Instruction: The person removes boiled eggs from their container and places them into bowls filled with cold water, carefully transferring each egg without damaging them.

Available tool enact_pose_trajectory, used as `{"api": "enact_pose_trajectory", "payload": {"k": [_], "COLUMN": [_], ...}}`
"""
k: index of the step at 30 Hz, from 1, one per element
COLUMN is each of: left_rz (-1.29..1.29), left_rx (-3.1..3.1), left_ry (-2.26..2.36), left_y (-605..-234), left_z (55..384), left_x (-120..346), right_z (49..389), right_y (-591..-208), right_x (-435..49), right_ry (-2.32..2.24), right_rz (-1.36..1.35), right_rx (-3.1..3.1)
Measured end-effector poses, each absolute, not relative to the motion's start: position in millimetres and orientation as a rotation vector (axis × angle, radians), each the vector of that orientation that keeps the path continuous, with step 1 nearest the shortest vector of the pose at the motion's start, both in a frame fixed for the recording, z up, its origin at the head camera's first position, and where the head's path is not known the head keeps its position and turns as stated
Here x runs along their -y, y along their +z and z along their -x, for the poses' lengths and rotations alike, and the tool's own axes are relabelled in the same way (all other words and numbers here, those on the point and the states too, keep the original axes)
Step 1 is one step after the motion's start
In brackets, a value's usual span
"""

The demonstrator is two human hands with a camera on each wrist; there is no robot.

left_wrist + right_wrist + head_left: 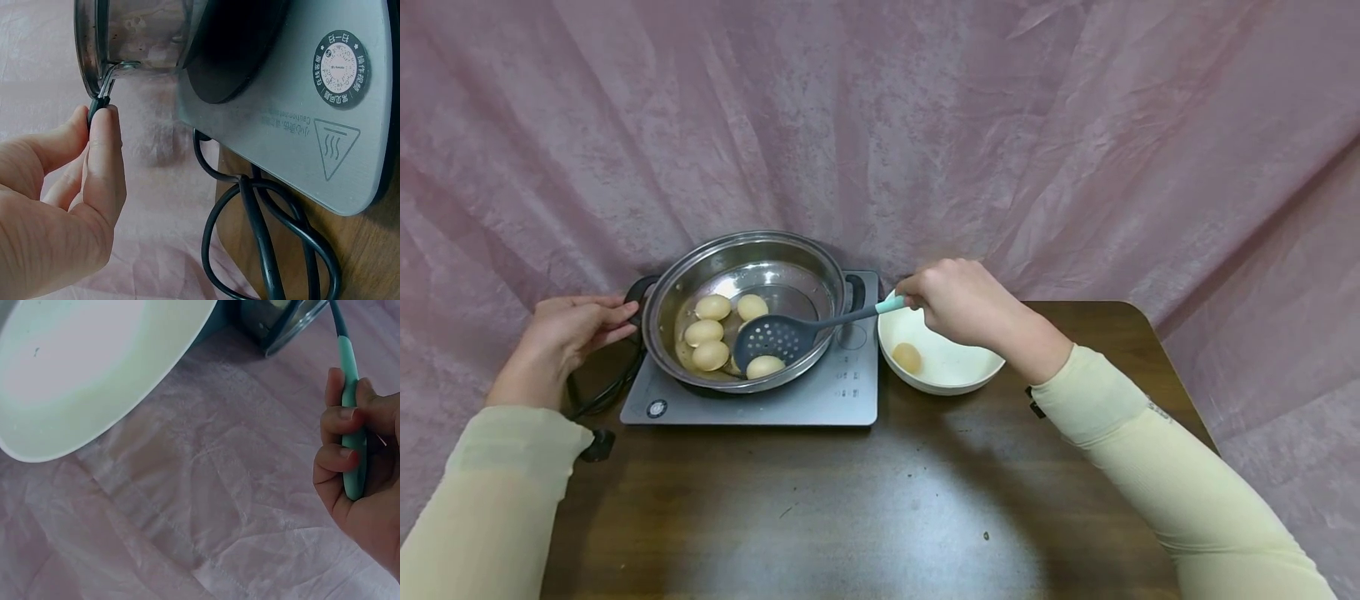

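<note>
My right hand (962, 300) grips the mint-green handle (354, 437) of a grey skimmer (772, 337), a perforated spoon. Its bowl dips into a steel pot (745, 242) and partly covers some of the eggs there. Several pale eggs (703, 332) lie in shallow water in the pot. On the pot's left side, my left hand (567, 332) pinches the black handle (97, 112) between thumb and fingers. A white bowl (943, 385) stands to the right, below my right hand, with one browner egg (907, 358) inside.
The pot sits on a silver induction cooker (752, 410). Its black cord (256, 212) loops at the left side. Behind the wooden table (820, 508) hangs a pink curtain (880, 125). Small dark specks lie on the tabletop.
</note>
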State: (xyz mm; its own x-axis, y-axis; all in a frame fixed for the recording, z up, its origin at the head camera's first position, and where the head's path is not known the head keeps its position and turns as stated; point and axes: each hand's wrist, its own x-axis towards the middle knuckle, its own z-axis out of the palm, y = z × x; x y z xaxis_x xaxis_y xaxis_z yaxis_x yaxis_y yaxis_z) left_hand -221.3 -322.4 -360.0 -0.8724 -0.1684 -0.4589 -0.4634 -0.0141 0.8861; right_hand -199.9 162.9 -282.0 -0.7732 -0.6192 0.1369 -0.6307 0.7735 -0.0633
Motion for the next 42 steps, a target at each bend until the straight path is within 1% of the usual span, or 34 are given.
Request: {"api": "enact_pose_trajectory", "payload": {"k": [8,15,28,39,42], "left_rz": [0.653,0.648,0.658,0.66,0.669], "left_rx": [-2.02,-2.01,-1.995,-2.005,-2.011], "left_ry": [2.019,2.035,2.031,2.027,2.02], "left_y": [-360,-359,-360,-359,-358], "left_z": [219,218,218,221,221], "left_x": [322,320,321,321,321], "right_z": [204,203,203,205,205], "right_y": [-286,-287,-287,-283,-283], "right_x": [-161,-162,-171,-187,-188], "right_ry": [0.354,0.635,0.983,1.056,1.056], "right_rz": [-0.95,-0.822,-0.653,-0.45,-0.44], "right_rx": [3.057,3.211,3.262,3.269,3.265]}}
